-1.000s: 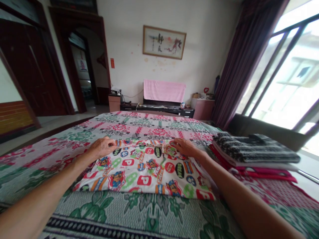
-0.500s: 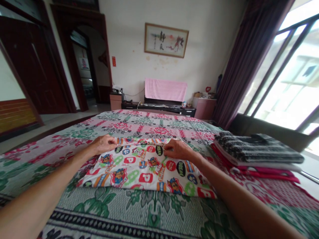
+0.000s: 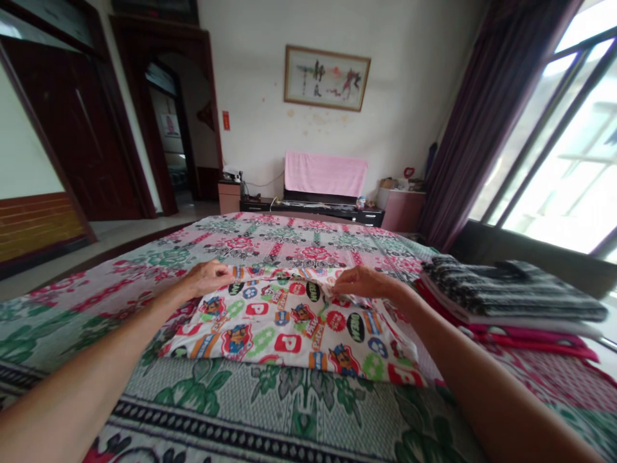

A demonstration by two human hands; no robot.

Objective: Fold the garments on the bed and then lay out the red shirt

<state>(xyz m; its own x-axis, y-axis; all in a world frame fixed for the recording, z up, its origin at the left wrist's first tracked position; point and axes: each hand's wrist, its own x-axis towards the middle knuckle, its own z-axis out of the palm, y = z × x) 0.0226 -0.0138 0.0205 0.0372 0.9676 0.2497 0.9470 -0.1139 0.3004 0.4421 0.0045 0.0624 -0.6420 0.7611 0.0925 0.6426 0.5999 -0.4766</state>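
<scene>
A white garment printed with cartoon dogs and red, green and orange badges lies spread in front of me, its far edge folded over. My left hand is closed on the far left corner of that edge. Toward the right end of the same edge, my right hand pinches the cloth, its fingertips pointing down and left. The garment's kind cannot be made out for certain. Beneath it is a floral bedspread in green, pink and white.
To the right sits a stack of folded clothes, a black-and-white knit on top. Past the bed, a pink cloth hangs over something on a low black cabinet. A purple curtain and window are at right.
My right hand has shifted right along the folded far edge. My left hand keeps its hold on the left corner. The whole view has swung slightly left.
</scene>
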